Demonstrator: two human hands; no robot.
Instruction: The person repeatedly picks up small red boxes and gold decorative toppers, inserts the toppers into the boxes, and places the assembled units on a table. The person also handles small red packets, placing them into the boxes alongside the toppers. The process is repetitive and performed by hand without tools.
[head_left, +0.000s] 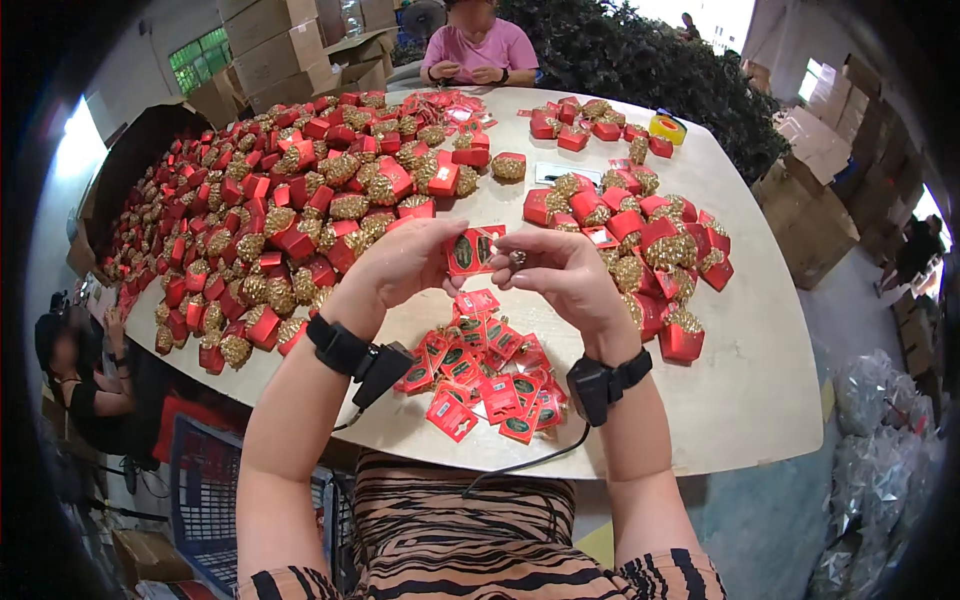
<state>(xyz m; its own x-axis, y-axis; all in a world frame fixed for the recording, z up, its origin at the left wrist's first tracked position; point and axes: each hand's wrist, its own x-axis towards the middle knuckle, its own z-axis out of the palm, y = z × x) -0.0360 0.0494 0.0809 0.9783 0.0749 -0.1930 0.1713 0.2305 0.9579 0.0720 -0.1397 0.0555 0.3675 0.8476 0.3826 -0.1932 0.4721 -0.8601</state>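
My left hand point(405, 265) is closed on a red card point(473, 250) with dark oval prints, held up over the middle of the table. Facing it, my right hand point(565, 275) pinches a small brownish-gold piece point(517, 259) between thumb and fingers; its exact kind is too small to tell. The right fingertips are at the card's right edge. Below both hands lies a loose heap of similar red cards point(460, 365), some with small gold bits among them.
Gold pinecone-like ornaments in red wrappers point(270, 215) cover the table's left side. A smaller pile point(655, 250) lies at the right, near a yellow tape roll point(667, 127). A person in pink point(480, 50) sits opposite. A blue plastic crate point(205, 490) stands lower left.
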